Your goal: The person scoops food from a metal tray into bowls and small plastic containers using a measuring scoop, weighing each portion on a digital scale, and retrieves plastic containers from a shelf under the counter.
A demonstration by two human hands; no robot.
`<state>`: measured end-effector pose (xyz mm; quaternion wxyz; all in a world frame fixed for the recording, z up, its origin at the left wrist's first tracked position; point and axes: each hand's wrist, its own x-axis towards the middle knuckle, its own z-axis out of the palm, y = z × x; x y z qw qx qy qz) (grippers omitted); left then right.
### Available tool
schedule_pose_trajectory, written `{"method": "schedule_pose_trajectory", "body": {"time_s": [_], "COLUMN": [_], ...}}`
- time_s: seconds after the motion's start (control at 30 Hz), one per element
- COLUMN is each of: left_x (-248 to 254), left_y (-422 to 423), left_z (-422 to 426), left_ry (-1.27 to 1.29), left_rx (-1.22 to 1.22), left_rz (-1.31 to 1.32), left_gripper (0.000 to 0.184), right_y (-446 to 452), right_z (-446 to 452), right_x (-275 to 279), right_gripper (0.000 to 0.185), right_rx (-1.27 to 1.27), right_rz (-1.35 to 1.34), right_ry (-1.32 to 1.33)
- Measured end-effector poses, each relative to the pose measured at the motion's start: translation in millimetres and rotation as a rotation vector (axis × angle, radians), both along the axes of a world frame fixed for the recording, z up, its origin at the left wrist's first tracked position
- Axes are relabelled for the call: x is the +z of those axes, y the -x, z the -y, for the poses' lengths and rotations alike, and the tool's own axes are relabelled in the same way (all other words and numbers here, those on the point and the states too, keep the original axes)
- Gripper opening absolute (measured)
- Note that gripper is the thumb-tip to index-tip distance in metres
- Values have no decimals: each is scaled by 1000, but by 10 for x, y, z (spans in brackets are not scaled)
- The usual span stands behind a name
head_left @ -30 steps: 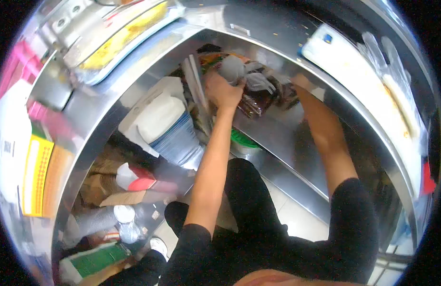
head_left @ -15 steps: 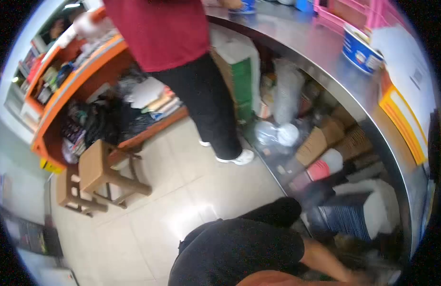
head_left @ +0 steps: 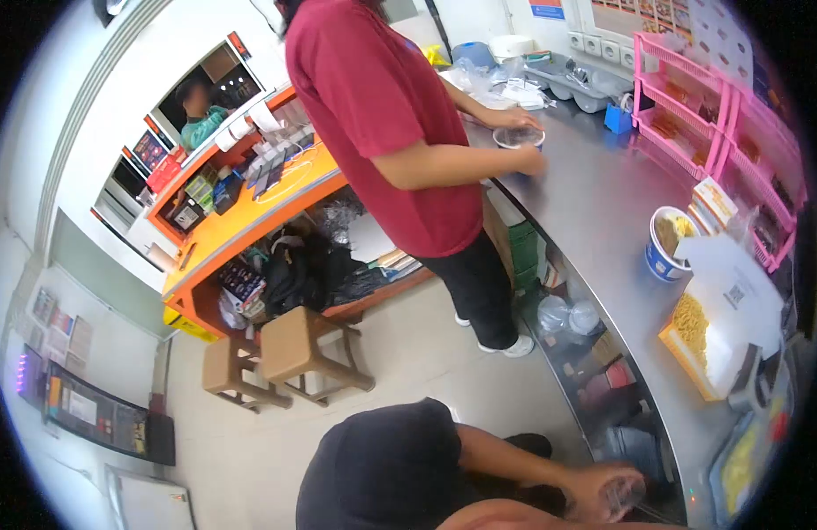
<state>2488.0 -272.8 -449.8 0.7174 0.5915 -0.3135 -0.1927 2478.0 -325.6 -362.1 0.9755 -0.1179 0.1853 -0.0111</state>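
Low at the right, my left hand (head_left: 587, 493) is closed around a round clear plastic piece that looks like a lid (head_left: 624, 495). It is beside the shelf under the steel counter (head_left: 594, 221). Part of my right forearm (head_left: 505, 516) crosses the bottom edge, and the hand itself is out of frame. Near my left hand on the shelf is a dark stack of containers (head_left: 634, 449). Above, on the counter, stand an open box of noodles (head_left: 691, 331) and a blue-and-white paper bowl with food (head_left: 663, 256).
A person in a maroon shirt (head_left: 373, 115) stands at the counter, both hands at a bowl with a clear lid (head_left: 519, 137). Pink racks (head_left: 682, 106) stand at the back. Two brown stools (head_left: 293, 349) are on the floor by the orange desk (head_left: 223, 256).
My view has swung up and to the left, showing more of the counter and desk. My left hand, blurred low at the right before, now shows with the clear plastic piece in it.
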Motion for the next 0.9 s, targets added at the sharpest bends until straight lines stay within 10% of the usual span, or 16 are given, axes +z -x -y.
{"method": "schedule_pose_trajectory", "body": {"time_s": [0.13,0.23,0.33,0.63,0.73,0.9], "left_x": [990,2430,3341,4522,4473,3687], "left_y": [260,331,455,971,1374,2231], "left_z": [-628,-1445,-1887,-2053,-1832,-1649], "left_ry": [-119,-241,-163,69,37,-324], "left_rx": [698,617,722,328,165,-290], "left_rz": [175,114,170,294,142,-21], "left_gripper": [90,87,96,118,115,108], "right_y": [374,700,757,1984,2671,4387], "right_z": [-357,-702,-1048,-1079,-1024,-1153], "right_x": [843,1476,2506,3815,3624,2517], "right_gripper": [58,61,84,85,77,53], "right_rx": [81,238,292,55,-140,-382], "right_rz": [2,46,0,292,157,-880], "right_ry": [-253,187,-145,-75,196,1712]}}
